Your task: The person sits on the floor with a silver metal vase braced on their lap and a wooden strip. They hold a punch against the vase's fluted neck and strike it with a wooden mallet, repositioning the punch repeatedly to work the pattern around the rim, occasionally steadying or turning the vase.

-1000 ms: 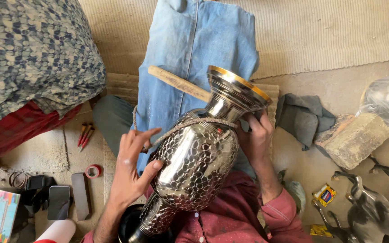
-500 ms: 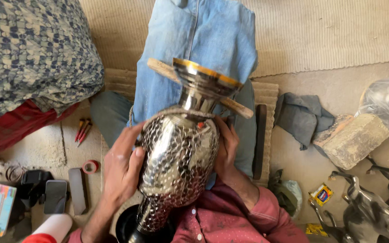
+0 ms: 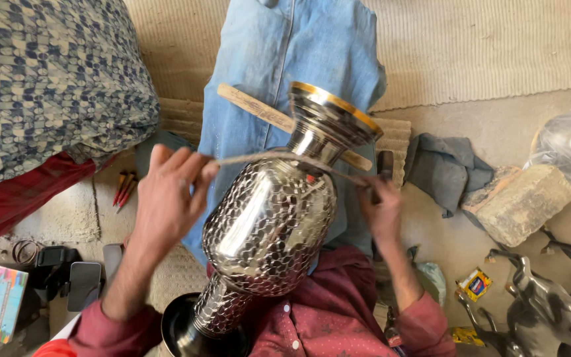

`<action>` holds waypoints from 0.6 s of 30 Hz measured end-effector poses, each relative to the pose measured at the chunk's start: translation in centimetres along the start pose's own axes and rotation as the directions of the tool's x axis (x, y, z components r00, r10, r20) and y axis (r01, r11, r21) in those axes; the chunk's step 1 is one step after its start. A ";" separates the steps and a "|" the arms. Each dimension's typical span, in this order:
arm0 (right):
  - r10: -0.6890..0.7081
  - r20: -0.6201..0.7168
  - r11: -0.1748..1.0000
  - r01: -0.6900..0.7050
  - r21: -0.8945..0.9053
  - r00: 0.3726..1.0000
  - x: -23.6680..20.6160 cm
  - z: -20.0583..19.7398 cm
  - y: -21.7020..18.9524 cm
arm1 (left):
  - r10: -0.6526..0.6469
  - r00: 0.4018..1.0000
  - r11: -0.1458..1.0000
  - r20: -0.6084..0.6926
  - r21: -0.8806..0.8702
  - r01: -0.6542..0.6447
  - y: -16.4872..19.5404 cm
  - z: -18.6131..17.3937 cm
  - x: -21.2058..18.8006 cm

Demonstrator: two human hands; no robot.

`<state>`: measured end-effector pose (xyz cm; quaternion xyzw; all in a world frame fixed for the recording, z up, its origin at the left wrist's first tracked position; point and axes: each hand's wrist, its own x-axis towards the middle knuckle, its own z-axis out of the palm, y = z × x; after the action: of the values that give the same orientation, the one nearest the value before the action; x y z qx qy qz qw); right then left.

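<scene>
Lap: shiny hammered metal vase (image 3: 269, 231), gold-rimmed mouth.

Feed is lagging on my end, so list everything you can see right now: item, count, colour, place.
Vase: one, silver hammered, gold rim, lying across the lap.
Strip: one, brownish, stretched across the vase neck between both hands.
Wooden stick: one, tan, behind the neck.
Cloth: one, grey, right floor.
Block: one, tan, far right.
Metal figures: some, silver, bottom right.
Red tools: a few, left floor.
Left hand: grips the strip's left end.
Right hand: grips its right end.
</scene>
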<state>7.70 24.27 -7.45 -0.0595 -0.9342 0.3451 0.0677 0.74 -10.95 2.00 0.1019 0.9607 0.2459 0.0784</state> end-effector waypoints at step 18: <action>0.511 0.407 0.395 -0.628 0.671 0.757 11.4 0.1 0.7 | 0.416 0.885 0.909 -0.211 0.115 -0.400 2.7 -0.9 7.0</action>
<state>-3.44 26.57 -6.99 -0.3167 -0.6132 0.7168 -0.0990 -5.75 -7.43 3.41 0.2748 0.9282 0.2339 -0.0907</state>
